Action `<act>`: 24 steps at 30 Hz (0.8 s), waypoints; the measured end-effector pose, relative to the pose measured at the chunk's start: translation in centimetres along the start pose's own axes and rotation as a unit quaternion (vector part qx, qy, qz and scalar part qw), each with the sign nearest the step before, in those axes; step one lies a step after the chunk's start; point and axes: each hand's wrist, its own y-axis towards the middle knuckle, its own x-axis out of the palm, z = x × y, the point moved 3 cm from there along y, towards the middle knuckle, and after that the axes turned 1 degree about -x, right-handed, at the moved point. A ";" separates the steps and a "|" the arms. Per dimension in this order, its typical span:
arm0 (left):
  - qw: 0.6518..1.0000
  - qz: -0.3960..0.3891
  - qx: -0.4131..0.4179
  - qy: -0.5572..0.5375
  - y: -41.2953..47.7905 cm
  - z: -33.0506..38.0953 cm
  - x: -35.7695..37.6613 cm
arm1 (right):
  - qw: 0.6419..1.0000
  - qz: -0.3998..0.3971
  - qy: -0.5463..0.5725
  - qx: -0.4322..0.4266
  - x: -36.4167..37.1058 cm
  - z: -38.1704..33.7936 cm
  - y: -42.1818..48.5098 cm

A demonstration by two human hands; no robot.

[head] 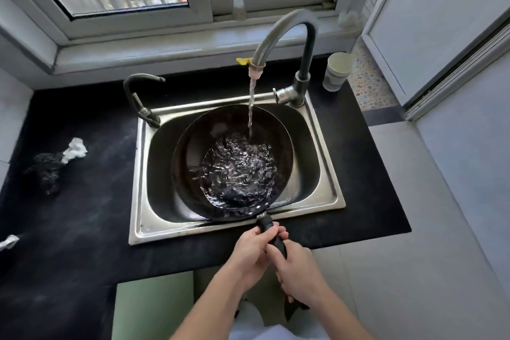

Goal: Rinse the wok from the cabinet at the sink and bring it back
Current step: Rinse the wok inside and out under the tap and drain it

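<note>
Wok (pixel 190 157) in sink (pixel 138 188) under running tap (pixel 287 25), part-filled. Left grip (pixel 252 250) and right grip (pixel 299 270) both wrapped round handle (pixel 277 240). Likely heavy, stiff, wet-slippery; use two-handed hold, tip slowly.

Black wok (pixel 190 152) in steel sink (pixel 237 225), water pooling inside

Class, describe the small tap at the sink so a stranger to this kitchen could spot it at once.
Find the rectangular stainless-steel sink set in the black countertop. At its back left corner stands a short, dark, hook-shaped tap. Unlike the tall grey gooseneck faucet at the back right, which pours water into the black wok, this one runs none.
</note>
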 end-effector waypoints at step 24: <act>0.999 -0.012 0.003 -0.034 -2.4 1.2 -4.0 | 0.985 -0.101 0.139 0.028 3.7 -1.6 -1.0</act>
